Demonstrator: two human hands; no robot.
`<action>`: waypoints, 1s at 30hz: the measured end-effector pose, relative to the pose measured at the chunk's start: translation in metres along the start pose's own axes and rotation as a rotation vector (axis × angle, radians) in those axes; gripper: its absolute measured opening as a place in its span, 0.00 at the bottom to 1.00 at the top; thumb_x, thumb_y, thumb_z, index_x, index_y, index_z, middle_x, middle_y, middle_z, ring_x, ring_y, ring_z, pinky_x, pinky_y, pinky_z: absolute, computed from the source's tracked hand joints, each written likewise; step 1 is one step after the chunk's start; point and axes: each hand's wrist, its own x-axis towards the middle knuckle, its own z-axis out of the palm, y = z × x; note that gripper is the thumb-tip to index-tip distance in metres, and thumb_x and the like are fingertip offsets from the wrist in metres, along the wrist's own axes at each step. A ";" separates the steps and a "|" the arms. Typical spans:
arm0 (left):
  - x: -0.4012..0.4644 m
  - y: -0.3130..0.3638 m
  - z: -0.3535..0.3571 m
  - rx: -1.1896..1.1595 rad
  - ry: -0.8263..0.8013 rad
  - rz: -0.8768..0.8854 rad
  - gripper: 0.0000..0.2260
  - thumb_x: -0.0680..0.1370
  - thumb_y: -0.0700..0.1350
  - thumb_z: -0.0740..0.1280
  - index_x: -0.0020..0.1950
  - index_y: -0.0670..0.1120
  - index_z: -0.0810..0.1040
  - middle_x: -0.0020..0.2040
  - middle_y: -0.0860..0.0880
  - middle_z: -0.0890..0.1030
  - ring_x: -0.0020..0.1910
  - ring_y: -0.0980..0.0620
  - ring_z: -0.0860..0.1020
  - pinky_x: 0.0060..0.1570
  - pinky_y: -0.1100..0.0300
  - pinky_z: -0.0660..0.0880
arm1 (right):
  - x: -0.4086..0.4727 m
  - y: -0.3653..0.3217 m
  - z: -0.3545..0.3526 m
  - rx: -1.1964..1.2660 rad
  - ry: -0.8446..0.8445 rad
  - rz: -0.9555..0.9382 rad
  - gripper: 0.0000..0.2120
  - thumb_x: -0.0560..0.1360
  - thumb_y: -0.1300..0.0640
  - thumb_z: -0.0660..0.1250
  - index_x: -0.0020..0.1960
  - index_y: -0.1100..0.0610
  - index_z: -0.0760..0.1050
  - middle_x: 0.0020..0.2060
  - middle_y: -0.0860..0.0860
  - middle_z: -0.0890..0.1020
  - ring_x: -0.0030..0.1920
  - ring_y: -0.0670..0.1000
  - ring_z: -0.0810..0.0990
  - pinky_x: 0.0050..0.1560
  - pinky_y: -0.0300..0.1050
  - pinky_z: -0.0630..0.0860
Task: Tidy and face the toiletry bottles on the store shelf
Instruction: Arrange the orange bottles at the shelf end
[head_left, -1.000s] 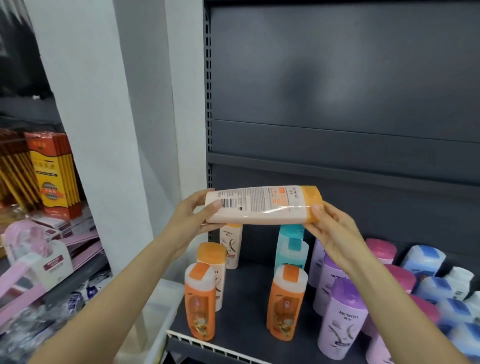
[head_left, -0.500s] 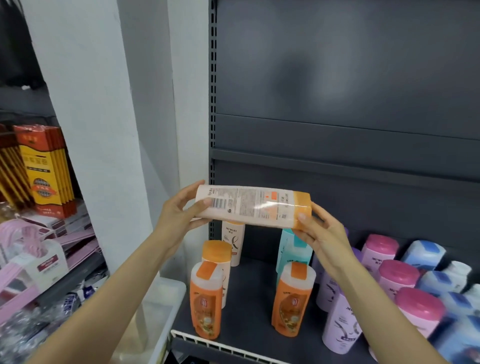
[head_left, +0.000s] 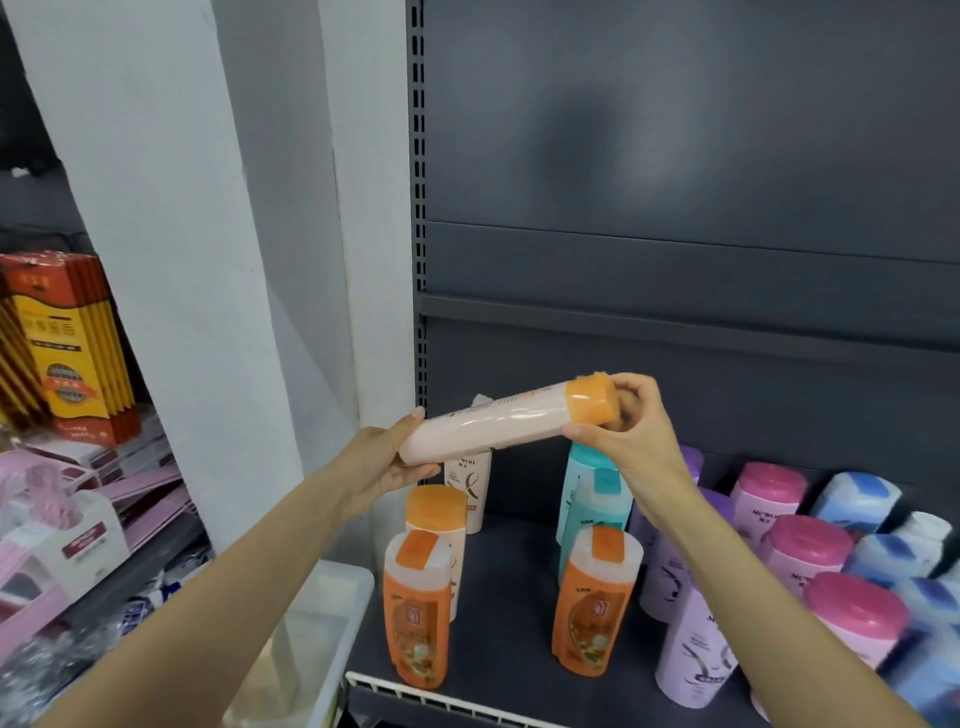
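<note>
I hold a pale peach bottle (head_left: 488, 428) with an orange cap sideways above the dark shelf (head_left: 498, 618), cap end raised to the right. My left hand (head_left: 387, 462) grips its base. My right hand (head_left: 631, 434) pinches the orange cap. Below stand two orange bottles (head_left: 415, 618) (head_left: 595, 608), an orange-capped white bottle (head_left: 439, 512), a white bottle (head_left: 470, 480) and a teal bottle (head_left: 595, 493), which my right hand partly hides.
Purple bottles (head_left: 691, 644), pink-capped bottles (head_left: 802, 551) and blue-capped bottles (head_left: 857, 501) crowd the shelf's right side. A white wire rail (head_left: 441, 701) edges the shelf front. A white pillar (head_left: 208, 260) stands left, with red-yellow boxes (head_left: 67, 353) and pink packs (head_left: 47, 525) beyond.
The bottle has rolled so its printed label faces away, and its cap end has risen. My right hand moved up onto the cap. The view shifted slightly left.
</note>
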 end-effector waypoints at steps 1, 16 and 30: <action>0.004 0.001 0.001 0.001 0.002 -0.012 0.19 0.76 0.49 0.67 0.60 0.38 0.71 0.53 0.37 0.78 0.47 0.44 0.81 0.35 0.60 0.81 | 0.003 -0.003 0.001 -0.025 -0.006 -0.032 0.30 0.64 0.64 0.76 0.59 0.47 0.67 0.55 0.45 0.75 0.51 0.45 0.77 0.43 0.33 0.76; 0.057 -0.013 -0.013 0.835 0.092 0.222 0.06 0.78 0.43 0.65 0.42 0.44 0.78 0.47 0.42 0.81 0.50 0.45 0.80 0.47 0.60 0.76 | 0.042 0.015 0.032 -0.436 0.041 -0.034 0.24 0.67 0.51 0.75 0.59 0.52 0.70 0.52 0.45 0.73 0.52 0.46 0.72 0.42 0.35 0.69; 0.077 -0.039 -0.037 1.175 -0.268 0.234 0.12 0.75 0.55 0.68 0.54 0.52 0.78 0.49 0.55 0.78 0.51 0.56 0.76 0.50 0.64 0.68 | 0.074 0.095 0.106 -0.852 -0.143 0.234 0.31 0.63 0.44 0.77 0.60 0.56 0.71 0.54 0.54 0.79 0.56 0.54 0.77 0.52 0.49 0.75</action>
